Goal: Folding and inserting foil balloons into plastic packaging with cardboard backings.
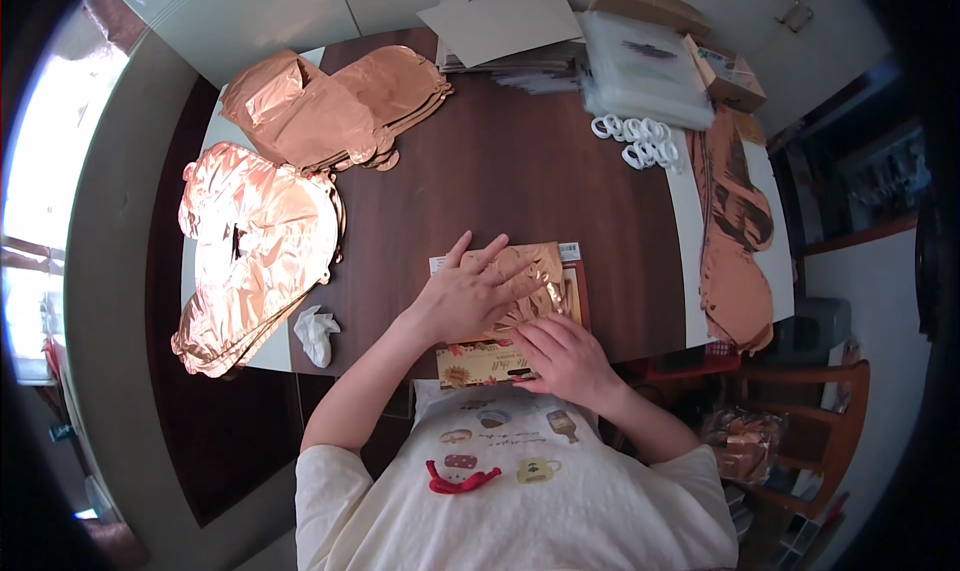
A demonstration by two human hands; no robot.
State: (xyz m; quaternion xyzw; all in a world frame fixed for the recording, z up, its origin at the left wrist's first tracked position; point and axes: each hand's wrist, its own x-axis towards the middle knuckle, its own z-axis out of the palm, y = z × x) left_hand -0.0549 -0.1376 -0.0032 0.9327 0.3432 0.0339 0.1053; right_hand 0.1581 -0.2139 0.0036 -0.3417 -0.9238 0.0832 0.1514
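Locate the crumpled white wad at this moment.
In the head view, the crumpled white wad lies at the near left of the table, between the shiny copper foil pile and the left hand.

Dark decorative lettering (502,358) stands on the yellowish printed card (472,367). The white shirt (510,519) carries script (515,429) too small to read.

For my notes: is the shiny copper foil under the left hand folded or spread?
Folded: the shiny copper foil forms a small, creased, compact packet.
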